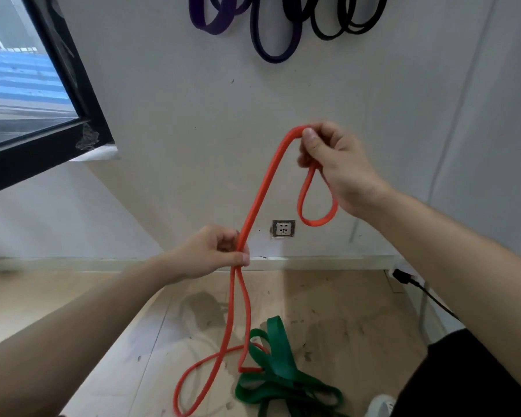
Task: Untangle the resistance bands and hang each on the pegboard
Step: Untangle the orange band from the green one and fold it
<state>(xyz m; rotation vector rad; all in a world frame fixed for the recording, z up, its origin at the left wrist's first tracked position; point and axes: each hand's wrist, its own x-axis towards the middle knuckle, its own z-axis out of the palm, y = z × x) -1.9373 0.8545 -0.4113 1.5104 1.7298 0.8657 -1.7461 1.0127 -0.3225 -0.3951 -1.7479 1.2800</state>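
An orange resistance band stretches between both hands. My right hand pinches its upper end, and a small loop hangs below that hand. Lower down, my left hand grips both strands together. Below it the orange band trails to the floor, where it crosses into a green band lying in a heap. Purple bands and black bands hang on the wall at the top of the view. Their pegs are out of frame.
A dark-framed window stands at the upper left. A wall socket sits low on the wall. A black plug and cable run along the floor at the right. My shoe and dark trouser leg are at the bottom right.
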